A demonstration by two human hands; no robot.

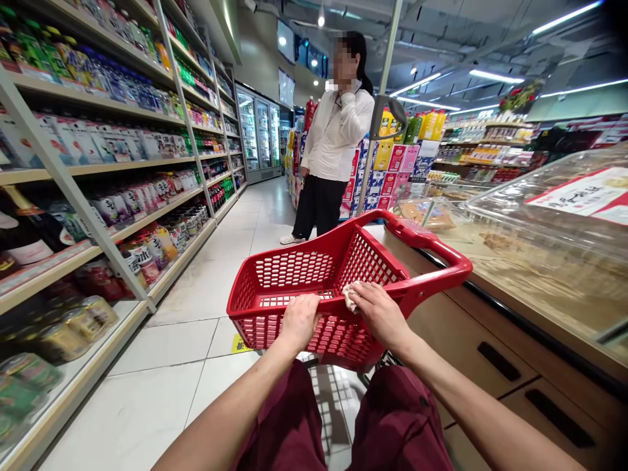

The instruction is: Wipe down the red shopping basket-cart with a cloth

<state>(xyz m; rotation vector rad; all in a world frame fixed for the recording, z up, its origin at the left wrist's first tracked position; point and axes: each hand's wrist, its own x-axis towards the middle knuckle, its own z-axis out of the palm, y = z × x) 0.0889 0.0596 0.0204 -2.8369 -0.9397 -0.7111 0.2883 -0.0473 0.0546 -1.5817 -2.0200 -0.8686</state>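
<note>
In front of my knees stands a red plastic shopping cart [265, 315] with perforated walls and nothing visible inside its basket. My left hand [300, 319] is closed over the near rim, with its fingertips hidden behind the edge. Further right along the same rim, my right hand [379, 311] presses a crumpled white cloth [350, 297] against the plastic. The cart's thick handle [454, 265] sticks out to the right, beyond my right hand, and neither hand touches it.
Shelves of bottles and cans [161, 157] line the left side. A person in a white shirt [338, 137] stands behind the cart beside stacked boxed drinks [387, 173]. A wooden counter [490, 333] with clear food covers [554, 196] borders the right. Pale tiles [191, 340] form the floor.
</note>
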